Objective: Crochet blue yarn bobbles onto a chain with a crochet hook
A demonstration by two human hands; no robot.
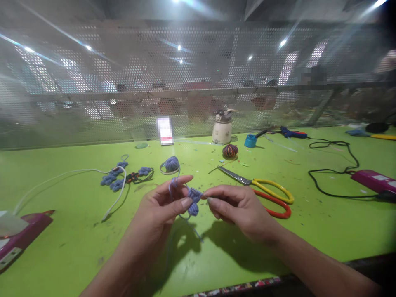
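A small piece of blue-purple crochet point(194, 202) is pinched between the thumb and fingers of my left hand point(165, 206). Yarn of the same colour loops round the raised left index finger, and a loose tail hangs below the piece. My right hand point(236, 206) is closed in a pinch on a thin crochet hook point(204, 196), whose tip meets the right edge of the crochet; the fingers hide most of it. Just beyond the hands lies a blue-purple yarn ball point(171, 163). Scissors point(262, 185) with yellow and red handles lie partly open beyond my right hand.
Crocheted flowers point(113, 179) and a white cable point(93, 169) lie left on the green table point(77, 247). Purple power strips point(29, 235) flank both sides. A multicoloured yarn ball point(230, 151), bottle point(222, 128), blue pot point(251, 141) and phone point(165, 131) stand toward the perforated screen point(198, 62).
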